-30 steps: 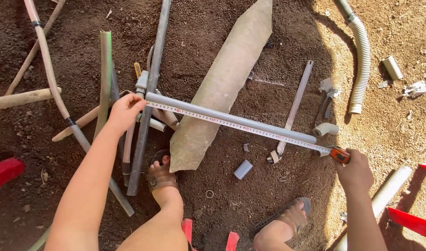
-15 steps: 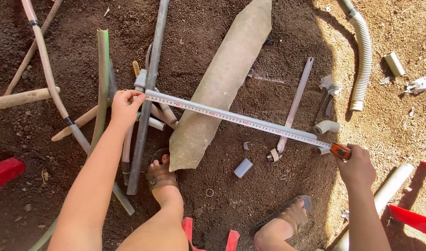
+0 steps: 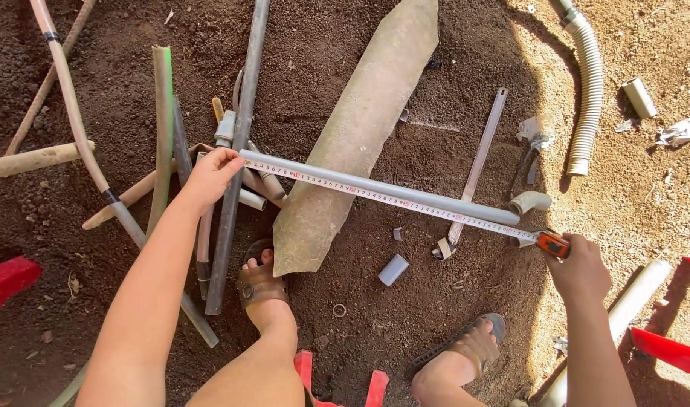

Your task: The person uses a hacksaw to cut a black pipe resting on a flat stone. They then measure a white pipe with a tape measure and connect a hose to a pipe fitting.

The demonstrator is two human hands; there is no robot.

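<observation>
A long grey pipe (image 3: 405, 192) lies slantwise above the soil, from upper left to lower right. A white measuring tape (image 3: 375, 197) is stretched along its near side. My left hand (image 3: 209, 175) pinches the tape's free end against the pipe's left end. My right hand (image 3: 578, 267) grips the orange tape case (image 3: 553, 244) at the pipe's right end, beside a grey elbow fitting (image 3: 529, 202). My two sandalled feet (image 3: 261, 288) stand below the pipe.
Several pipes and sticks (image 3: 236, 151) lie at the left. A long flat grey slab (image 3: 360, 136) runs under the pipe. A corrugated hose (image 3: 588, 90), a metal strip (image 3: 477, 169), a short grey coupling (image 3: 394, 269) and red plastic pieces (image 3: 669, 350) lie around.
The view has shifted slightly; both hands keep the tape stretched along the pipe, and my right hand has drawn the case a little further right and down.
</observation>
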